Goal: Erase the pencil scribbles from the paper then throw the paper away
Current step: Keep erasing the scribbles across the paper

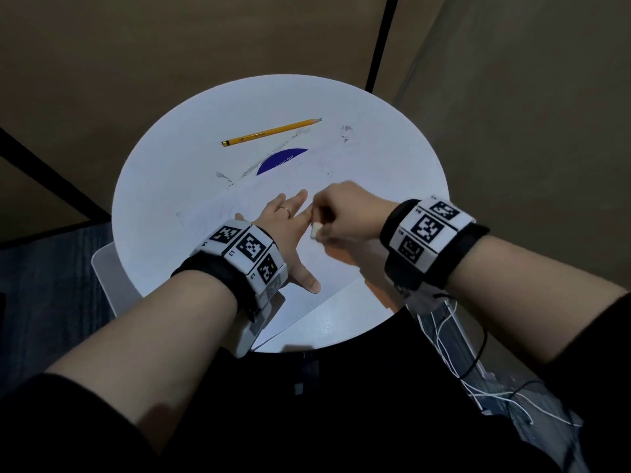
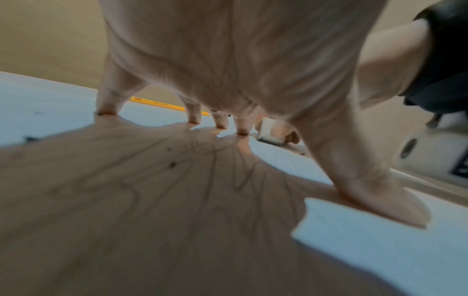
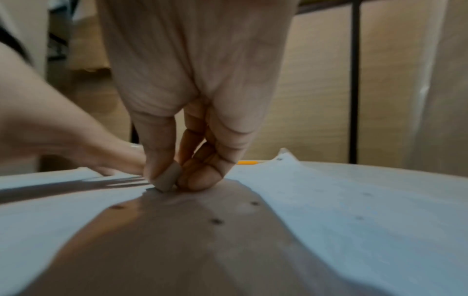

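Pressing paper (image 1: pixel 239 206) flat on worktop (image 1: pixel 164 158) with spread left hand (image 1: pixel 288 230); pinching eraser (image 1: pixel 316 231) in right hand (image 1: pixel 351 213), rubbing.

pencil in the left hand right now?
No: the pencil lies on the table beyond the paper, and the left hand presses flat on it.

Eraser (image 1: pixel 316 231) mostly hidden inside right hand (image 1: pixel 348 213); paper (image 1: pixel 273 199) edges faint against table (image 1: pixel 164 165); blue sticker (image 1: pixel 280 160) text at 12 o'clock unreadable.
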A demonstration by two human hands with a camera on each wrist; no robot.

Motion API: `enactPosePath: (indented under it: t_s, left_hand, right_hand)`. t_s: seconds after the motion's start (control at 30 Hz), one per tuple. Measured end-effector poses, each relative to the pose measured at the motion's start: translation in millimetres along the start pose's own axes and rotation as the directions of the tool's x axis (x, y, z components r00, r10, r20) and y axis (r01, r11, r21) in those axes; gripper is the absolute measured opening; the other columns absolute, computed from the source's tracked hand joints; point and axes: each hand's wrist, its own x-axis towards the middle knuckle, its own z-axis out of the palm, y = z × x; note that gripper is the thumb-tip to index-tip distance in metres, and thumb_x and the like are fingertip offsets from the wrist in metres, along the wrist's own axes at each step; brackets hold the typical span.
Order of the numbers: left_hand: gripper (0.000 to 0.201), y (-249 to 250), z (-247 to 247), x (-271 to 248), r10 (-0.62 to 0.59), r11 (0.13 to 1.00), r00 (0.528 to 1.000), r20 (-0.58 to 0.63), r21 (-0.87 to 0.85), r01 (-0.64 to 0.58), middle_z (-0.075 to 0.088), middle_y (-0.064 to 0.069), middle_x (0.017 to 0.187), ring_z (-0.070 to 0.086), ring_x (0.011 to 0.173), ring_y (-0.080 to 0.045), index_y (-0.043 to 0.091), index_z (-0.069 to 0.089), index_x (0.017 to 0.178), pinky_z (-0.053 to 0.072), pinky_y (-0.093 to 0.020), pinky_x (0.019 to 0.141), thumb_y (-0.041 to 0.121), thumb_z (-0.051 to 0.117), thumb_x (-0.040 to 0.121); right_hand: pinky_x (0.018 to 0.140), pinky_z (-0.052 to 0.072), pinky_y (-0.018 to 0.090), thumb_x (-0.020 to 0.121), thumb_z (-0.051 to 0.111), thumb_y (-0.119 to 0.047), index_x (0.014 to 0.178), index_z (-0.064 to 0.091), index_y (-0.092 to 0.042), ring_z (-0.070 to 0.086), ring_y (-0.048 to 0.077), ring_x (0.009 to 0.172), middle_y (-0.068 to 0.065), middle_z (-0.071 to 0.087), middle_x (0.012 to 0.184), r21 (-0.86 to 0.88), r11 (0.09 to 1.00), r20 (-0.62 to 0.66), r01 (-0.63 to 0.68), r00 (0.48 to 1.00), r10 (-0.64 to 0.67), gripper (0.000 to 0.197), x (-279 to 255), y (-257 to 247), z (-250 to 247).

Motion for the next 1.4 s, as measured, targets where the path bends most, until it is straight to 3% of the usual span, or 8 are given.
enactPosePath:
  t_s: [0.1, 0.23, 0.4, 0.6, 0.8, 0.93, 1.13, 1.4]
  left_hand:
    - [0.129, 0, 0, 1, -0.014, 1.000, 1.000, 0.002, 0.020, 0.014, -0.026, 0.014, 0.153, -0.017, 0.144, -0.015, 0.035, -0.014, 0.148, 0.015, -0.067, 0.106, 0.063, 0.076, 0.059]
    - [0.119, -1, 0, -1, 0.009, 0.999, 1.000, -0.014, -0.042, -0.009, -0.024, 0.015, 0.154, -0.017, 0.144, -0.015, 0.038, 0.008, 0.149, 0.012, -0.068, 0.105, 0.059, 0.080, 0.056]
    - [0.130, 0, -1, 0, -0.009, 1.000, 1.000, 0.002, 0.010, 0.009, -0.025, 0.013, 0.154, -0.017, 0.144, -0.015, 0.035, -0.015, 0.147, 0.015, -0.067, 0.105, 0.063, 0.076, 0.059]
    - [0.127, -3, 1, 0, 0.009, 0.999, 1.000, -0.013, -0.051, -0.010, -0.023, 0.015, 0.154, -0.017, 0.143, -0.014, 0.037, -0.002, 0.149, 0.011, -0.069, 0.104, 0.059, 0.080, 0.055]
    - [0.129, 1, -1, -1, -0.006, 1.000, 1.000, -0.016, -0.020, 0.005, -0.024, 0.014, 0.154, -0.016, 0.144, -0.015, 0.035, -0.011, 0.148, 0.014, -0.067, 0.105, 0.060, 0.078, 0.059]
    - [0.128, -2, 1, -1, 0.016, 0.997, 0.999, -0.029, -0.079, -0.018, -0.022, 0.015, 0.154, -0.017, 0.143, -0.014, 0.036, -0.005, 0.149, 0.010, -0.069, 0.105, 0.057, 0.081, 0.056]
    - [0.130, 0, 0, -1, -0.004, 1.000, 1.000, -0.007, -0.028, 0.004, -0.024, 0.013, 0.154, -0.017, 0.144, -0.016, 0.034, -0.013, 0.149, 0.013, -0.066, 0.106, 0.060, 0.078, 0.059]
    - [0.130, -2, 1, -1, 0.007, 1.000, 1.000, -0.019, -0.030, -0.008, -0.023, 0.012, 0.154, -0.017, 0.144, -0.016, 0.034, -0.012, 0.149, 0.014, -0.066, 0.106, 0.060, 0.078, 0.059]
  right_hand:
    - [0.053, 0.032, 0.014, 0.080, 0.067, -0.017, 0.078, 0.055, -0.010, 0.049, 0.015, 0.075, -0.005, 0.050, 0.068, 0.069, 0.995, -0.089, -0.075, 0.993, 0.081, 0.014, 6, 7, -8]
    - [0.050, 0.032, 0.008, 0.079, 0.068, -0.016, 0.072, 0.054, -0.013, 0.046, 0.007, 0.062, -0.006, 0.049, 0.065, 0.019, 1.000, 0.065, 0.024, 0.998, -0.025, 0.016, -2, -7, 8]
    - [0.054, 0.035, 0.014, 0.078, 0.071, -0.017, 0.077, 0.058, -0.010, 0.052, 0.014, 0.073, 0.000, 0.057, 0.074, 0.053, 0.995, -0.052, -0.089, 0.994, 0.091, 0.014, 6, 7, -11]
    - [0.054, 0.034, 0.008, 0.078, 0.070, -0.017, 0.082, 0.063, -0.007, 0.048, 0.004, 0.063, -0.006, 0.056, 0.067, 0.035, 0.998, 0.081, 0.056, 0.995, -0.059, 0.013, -9, -7, 9]
    - [0.056, 0.034, 0.014, 0.078, 0.069, -0.016, 0.079, 0.060, -0.009, 0.051, 0.016, 0.075, 0.000, 0.057, 0.076, 0.028, 0.999, -0.046, -0.040, 0.998, 0.041, 0.012, -2, 4, -4]
    - [0.057, 0.033, 0.010, 0.078, 0.067, -0.014, 0.087, 0.061, -0.008, 0.047, 0.005, 0.065, -0.008, 0.052, 0.070, 0.050, 0.995, 0.094, 0.088, 0.991, -0.093, 0.012, -16, -11, 17]
    - [0.056, 0.034, 0.013, 0.078, 0.070, -0.017, 0.077, 0.056, -0.013, 0.050, 0.007, 0.067, -0.004, 0.057, 0.073, 0.091, 0.994, -0.025, -0.052, 0.998, 0.055, 0.015, -4, 4, -2]
    - [0.056, 0.034, 0.005, 0.078, 0.072, -0.019, 0.071, 0.055, -0.019, 0.051, 0.007, 0.070, -0.007, 0.059, 0.074, 0.028, 0.999, 0.049, -0.018, 0.999, 0.016, 0.019, -10, 4, -4]
